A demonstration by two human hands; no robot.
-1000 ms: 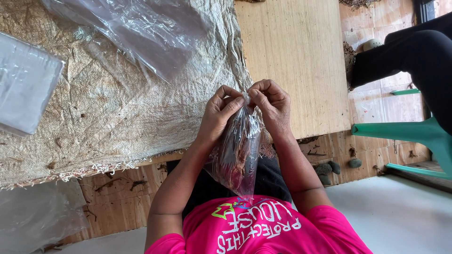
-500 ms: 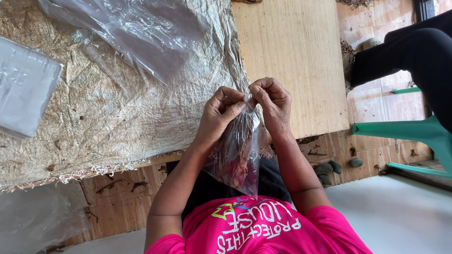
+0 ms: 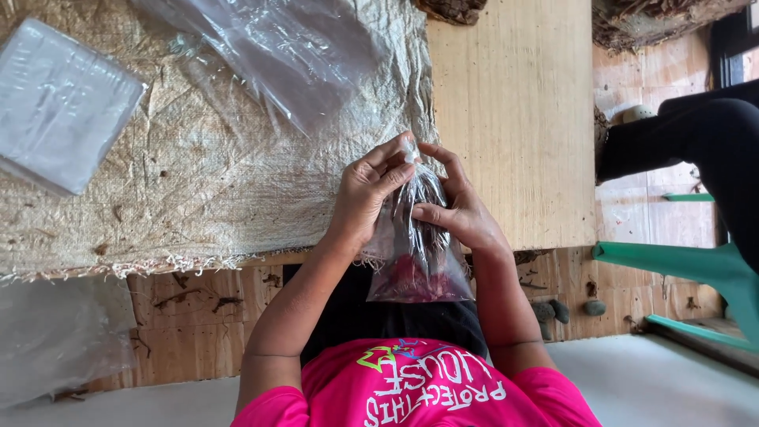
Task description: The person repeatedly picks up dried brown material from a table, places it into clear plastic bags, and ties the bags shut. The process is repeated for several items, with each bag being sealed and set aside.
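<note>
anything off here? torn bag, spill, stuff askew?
No spill or tear shows. Left hand and right hand pinch the top of a small clear bag with reddish contents at the bottom. The woven sack mat has a frayed edge and brown specks, and a loose plastic sheet lies crumpled on it.

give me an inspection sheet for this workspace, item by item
surface: wooden board, partly under a woven sack with frayed edge
job's things: small clear bag with dark red contents at its bottom, top pinched between both hands
clutter: loose plastic sheet and a stack of clear bags on the sack
grippers: left hand and right hand both grip the bag's neck
cables: nothing seen
surroundings: green chair, another person's dark-clothed leg, plank floor
</note>
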